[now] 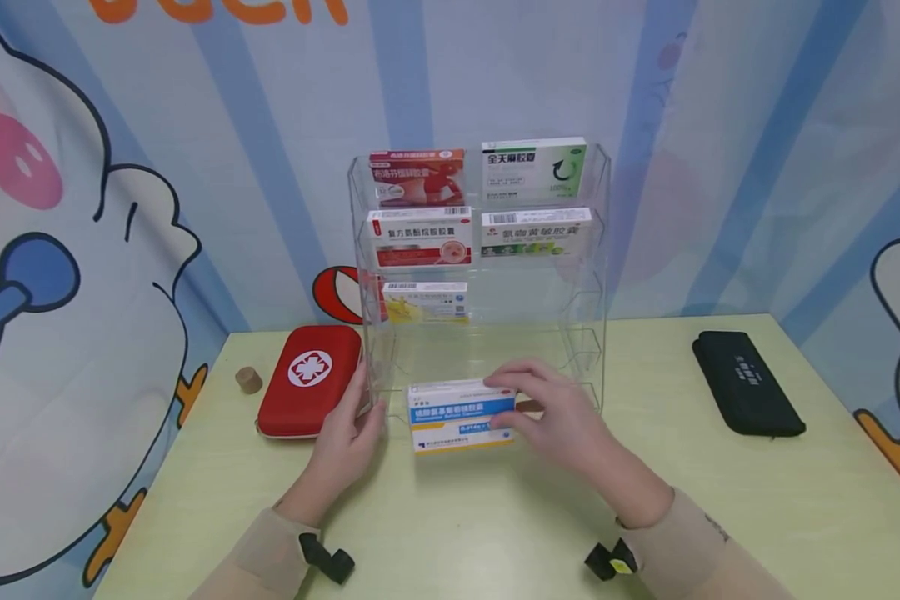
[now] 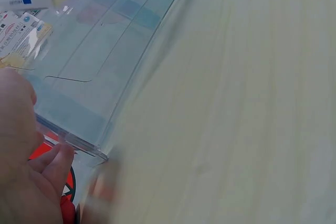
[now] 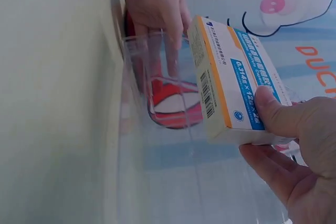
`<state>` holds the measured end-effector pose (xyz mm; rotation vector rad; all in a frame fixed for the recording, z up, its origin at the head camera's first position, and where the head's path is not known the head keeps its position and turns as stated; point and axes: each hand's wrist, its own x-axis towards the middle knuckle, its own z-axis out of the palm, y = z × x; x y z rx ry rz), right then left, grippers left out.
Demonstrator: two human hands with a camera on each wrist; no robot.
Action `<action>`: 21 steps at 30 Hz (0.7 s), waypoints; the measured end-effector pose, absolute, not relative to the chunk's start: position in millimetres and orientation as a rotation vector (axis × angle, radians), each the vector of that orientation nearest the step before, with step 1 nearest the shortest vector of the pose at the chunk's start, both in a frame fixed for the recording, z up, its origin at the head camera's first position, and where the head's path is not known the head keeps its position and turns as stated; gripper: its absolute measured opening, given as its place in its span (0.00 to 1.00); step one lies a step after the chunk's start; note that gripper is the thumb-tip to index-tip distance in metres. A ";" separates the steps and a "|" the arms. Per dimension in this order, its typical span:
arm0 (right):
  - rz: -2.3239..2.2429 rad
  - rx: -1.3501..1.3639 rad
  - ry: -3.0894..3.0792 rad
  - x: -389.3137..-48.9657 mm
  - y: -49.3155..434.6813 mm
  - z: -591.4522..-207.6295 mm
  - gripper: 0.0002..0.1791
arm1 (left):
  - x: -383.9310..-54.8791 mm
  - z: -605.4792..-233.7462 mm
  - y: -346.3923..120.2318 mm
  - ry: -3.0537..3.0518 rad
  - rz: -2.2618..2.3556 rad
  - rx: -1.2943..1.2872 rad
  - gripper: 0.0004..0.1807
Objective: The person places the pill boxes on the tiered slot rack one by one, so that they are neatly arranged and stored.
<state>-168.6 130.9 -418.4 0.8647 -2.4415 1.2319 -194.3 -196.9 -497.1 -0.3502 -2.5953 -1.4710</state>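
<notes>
In the head view my right hand (image 1: 558, 417) pinches a white, blue and orange medicine box (image 1: 450, 429) by its right end, thumb in front. The box is in front of the lowest part of a clear plastic display rack (image 1: 495, 346). From the right wrist view, the thumb (image 3: 278, 111) presses the printed face of the box (image 3: 236, 77) and the fingers are beneath it. My left hand (image 1: 348, 446) holds the rack's lower left side; the left wrist view has thumb and fingers on either side of the rack's edge (image 2: 73, 142).
Several medicine boxes stand in the rack's upper tiers, among them a red box (image 1: 420, 179) and a green-white box (image 1: 532, 171). A red first-aid case (image 1: 307, 375) and a cork (image 1: 248, 380) lie left of the rack. A black pouch (image 1: 748, 383) lies on the right.
</notes>
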 end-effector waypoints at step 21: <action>1.080 0.702 -1.949 -236.3 191.6 -337.6 0.18 | -192.7 -495.7 -197.9 -2.574 -1.505 -0.380 0.46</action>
